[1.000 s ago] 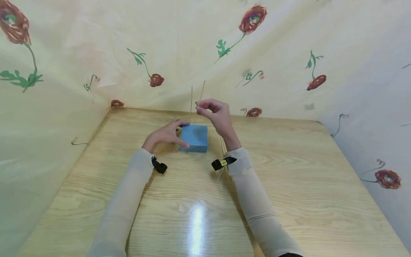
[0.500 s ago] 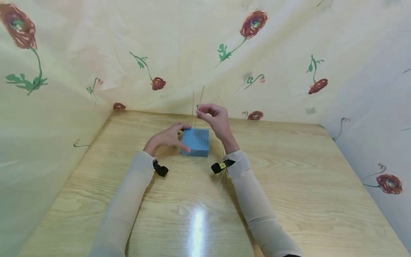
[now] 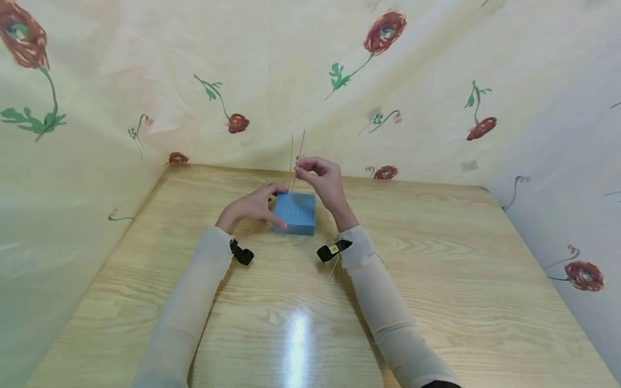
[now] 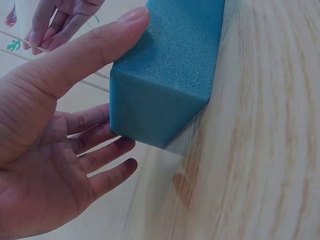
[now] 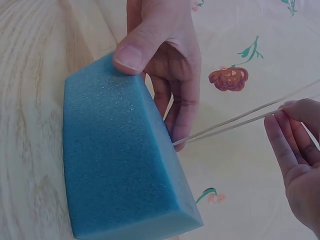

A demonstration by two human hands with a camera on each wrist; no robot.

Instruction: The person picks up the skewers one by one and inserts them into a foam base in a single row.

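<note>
We've got the left hand (image 3: pixel 253 203) gripping the blue block (image 3: pixel 297 206) near the far edge of the surface (image 3: pixel 461 258), fingers wide, while our right hand (image 3: pixel 327 184) pinches a thin stick (image 3: pixel 301 144) tight; it just tipped nearer the other stick (image 3: pixel 291 154), so we reckon they're lining up better

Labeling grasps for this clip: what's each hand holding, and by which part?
Right hand: a thin stick, pinched partway along its length. Left hand: the blue foam block, gripped front to back at its left end.
</note>
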